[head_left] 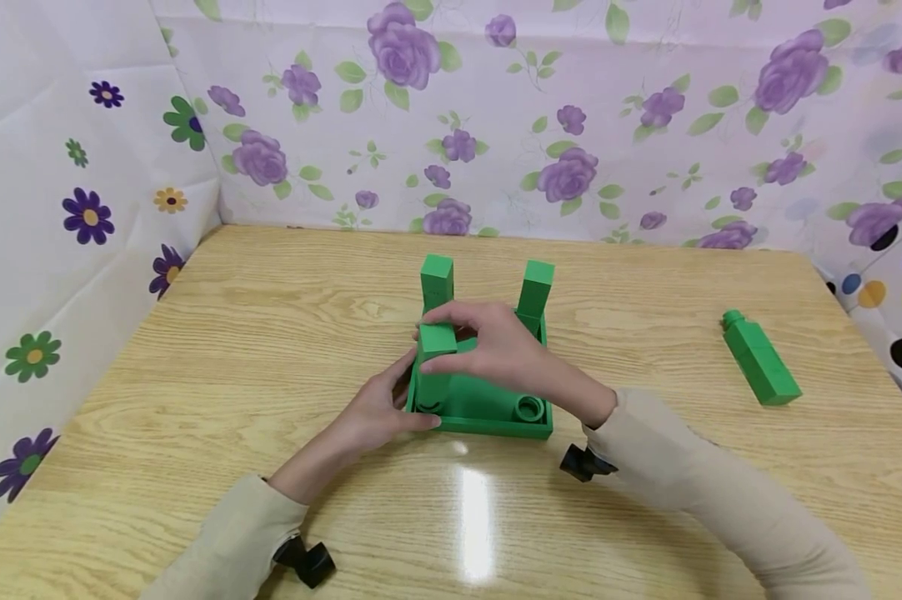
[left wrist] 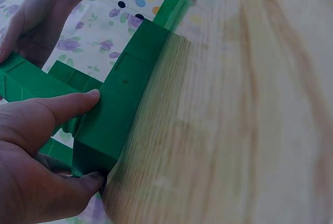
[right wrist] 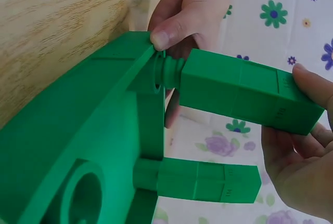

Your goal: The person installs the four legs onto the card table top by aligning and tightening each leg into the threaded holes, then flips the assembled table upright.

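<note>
Wooden table (head_left: 271, 333), floral backdrop. We had two legs (head_left: 438, 279) standing in the far sockets of the base (head_left: 488, 400). Our right hand (head_left: 496, 346) pinched a third leg (right wrist: 244, 91) at the near-left socket, left hand (head_left: 376, 412) gripping the base edge. Fourth leg (head_left: 760, 360) lay off right, near-right socket (head_left: 529, 408) open.

Green legs (head_left: 438, 279) and base (head_left: 488, 421), wood-grain table (head_left: 271, 333), purple-flowered backdrop (head_left: 571, 125).

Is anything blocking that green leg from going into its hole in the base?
Nothing visible does. The right hand holds the green leg with its threaded end at the socket of the green base, while the left hand steadies the base's corner.
</note>
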Demonstrator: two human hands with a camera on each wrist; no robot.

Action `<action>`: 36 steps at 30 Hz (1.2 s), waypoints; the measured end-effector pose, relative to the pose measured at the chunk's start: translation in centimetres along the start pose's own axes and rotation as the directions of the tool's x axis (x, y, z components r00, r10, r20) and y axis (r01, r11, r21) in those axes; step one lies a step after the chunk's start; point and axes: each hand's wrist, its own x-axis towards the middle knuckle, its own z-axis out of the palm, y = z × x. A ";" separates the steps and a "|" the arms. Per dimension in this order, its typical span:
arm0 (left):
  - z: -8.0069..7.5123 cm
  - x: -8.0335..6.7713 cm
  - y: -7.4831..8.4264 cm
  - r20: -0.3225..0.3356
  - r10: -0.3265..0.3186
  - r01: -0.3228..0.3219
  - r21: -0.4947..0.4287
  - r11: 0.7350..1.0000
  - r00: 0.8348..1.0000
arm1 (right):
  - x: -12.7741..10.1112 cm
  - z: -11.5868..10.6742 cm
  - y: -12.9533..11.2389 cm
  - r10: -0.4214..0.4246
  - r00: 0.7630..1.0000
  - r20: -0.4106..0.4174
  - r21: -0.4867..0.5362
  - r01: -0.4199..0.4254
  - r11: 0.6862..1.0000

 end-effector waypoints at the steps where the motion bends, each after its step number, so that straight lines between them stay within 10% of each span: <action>1: 0.0 0.0 0.0 0.000 -0.002 0.002 -0.001 1.000 1.000 | 0.0 0.1 -0.1 -0.002 1.000 0.007 -0.021 0.003 1.000; 20: -0.1 0.0 -0.2 0.005 0.023 -0.023 0.013 1.000 1.000 | -0.2 0.6 0.3 -0.022 0.996 0.085 -0.118 0.033 0.992; 36: 0.0 0.0 -0.1 0.000 0.015 -0.015 0.000 1.000 1.000 | -0.2 -0.5 0.9 -0.034 0.977 0.210 0.048 0.025 0.999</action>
